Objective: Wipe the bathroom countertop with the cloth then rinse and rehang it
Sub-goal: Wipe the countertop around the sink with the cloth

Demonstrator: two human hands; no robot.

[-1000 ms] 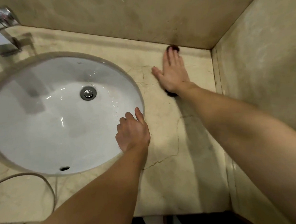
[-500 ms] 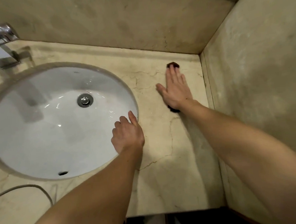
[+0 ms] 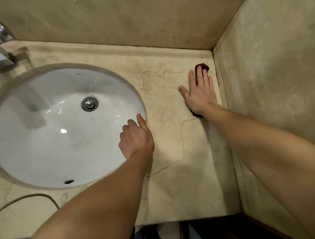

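The head view, the only one, shows the right hand (image 3: 200,94) lying flat on the countertop (image 3: 176,192) well to the right of the sink (image 3: 44,144), close to the side wall (image 3: 270,75). Its fingers are straight and slightly spread, with the thumb splayed toward the sink. They press down on the dark cloth (image 3: 202,67), which is almost wholly hidden beneath the palm. One end pokes out past the fingertips and a sliver shows under the heel of the hand. The cloth's long axis therefore runs with the hand, from the near edge of the counter toward the back corner, farthest from the sink. I judge the wiping step to be underway. Unwiped marble probably lies on the sink side and toward the front edge, so the next stroke likely has to drag back or sweep toward the sink. The left hand (image 3: 135,137) rests on the sink's right rim with fingers loosely curled, one finger extended along the edge, holding nothing visible. It is well apart from the cloth, so the right hand is the nearer one.
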